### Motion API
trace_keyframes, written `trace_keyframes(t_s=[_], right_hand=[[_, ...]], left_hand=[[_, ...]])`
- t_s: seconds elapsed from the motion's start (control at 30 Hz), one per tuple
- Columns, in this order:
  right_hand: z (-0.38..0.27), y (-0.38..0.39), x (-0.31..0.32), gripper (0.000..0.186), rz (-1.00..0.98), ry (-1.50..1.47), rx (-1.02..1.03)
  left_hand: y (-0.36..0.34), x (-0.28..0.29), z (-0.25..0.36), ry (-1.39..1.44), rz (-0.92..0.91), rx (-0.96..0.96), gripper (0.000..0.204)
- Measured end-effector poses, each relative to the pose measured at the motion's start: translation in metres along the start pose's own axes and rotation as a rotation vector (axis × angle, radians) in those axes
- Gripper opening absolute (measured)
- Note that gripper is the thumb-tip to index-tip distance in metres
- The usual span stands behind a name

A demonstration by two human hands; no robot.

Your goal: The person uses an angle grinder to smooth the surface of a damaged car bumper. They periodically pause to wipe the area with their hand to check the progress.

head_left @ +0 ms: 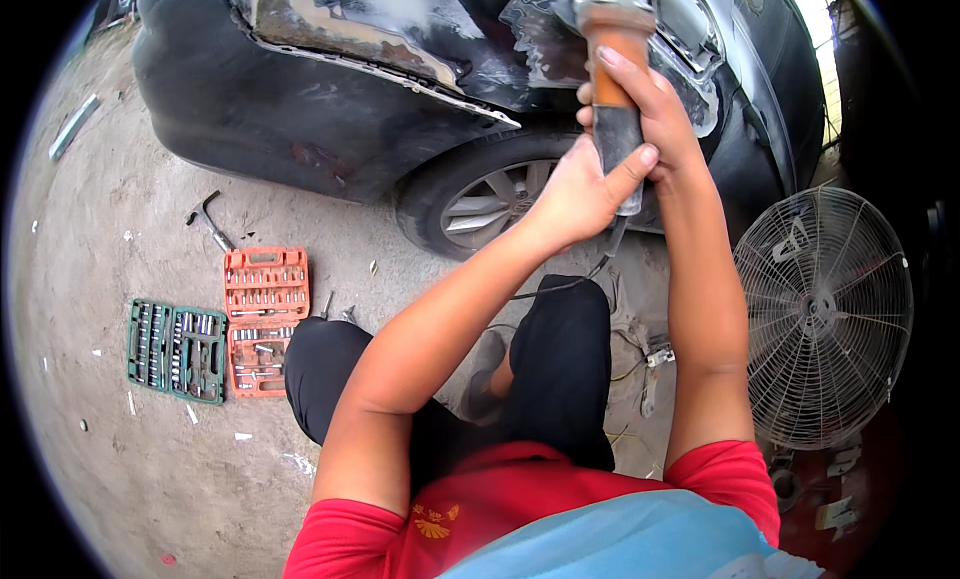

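Note:
Both my hands are wrapped round an orange and black angle grinder (612, 64), held up against the side of a dark car (290, 139). My left hand (580, 191) grips the black rear end near the cord. Higher up, my right hand (655, 109) closes round the orange body, its thumb lying along it. The grinder's metal head is at the top edge of the view, over a sanded, bare patch (545, 39) of the bodywork; its disc cannot be made out. A dark cord (612, 241) hangs from the grinder past my knee.
A car wheel (490, 204) is just below my hands. To the right stands a large wire-caged fan (820, 309). On the ground at left lie an orange socket set case (268, 284), a green one (150, 344), a hammer-like tool (210, 222) and a metal strip (75, 127).

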State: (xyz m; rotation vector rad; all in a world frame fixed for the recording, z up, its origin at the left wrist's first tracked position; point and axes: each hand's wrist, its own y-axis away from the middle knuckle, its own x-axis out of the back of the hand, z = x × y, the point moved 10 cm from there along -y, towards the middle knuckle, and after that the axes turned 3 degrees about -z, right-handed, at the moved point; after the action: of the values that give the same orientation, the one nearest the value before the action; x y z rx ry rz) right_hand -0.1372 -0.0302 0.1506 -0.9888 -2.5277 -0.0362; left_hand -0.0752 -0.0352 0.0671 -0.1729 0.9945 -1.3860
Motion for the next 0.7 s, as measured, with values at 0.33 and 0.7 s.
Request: trace_keyframes(t_s=[0.33,0.7], right_hand=[[-0.019,-0.015,-0.019,0.048,-0.058,0.101,0.048],[-0.021,-0.016,-0.020,0.048,-0.042,0.089,0.049]], left_hand=[[-0.006,0.012,0.018,0.027,0.003,-0.006,0.051],[-0.003,0.016,0.018,0.052,0.013,0.012,0.052]])
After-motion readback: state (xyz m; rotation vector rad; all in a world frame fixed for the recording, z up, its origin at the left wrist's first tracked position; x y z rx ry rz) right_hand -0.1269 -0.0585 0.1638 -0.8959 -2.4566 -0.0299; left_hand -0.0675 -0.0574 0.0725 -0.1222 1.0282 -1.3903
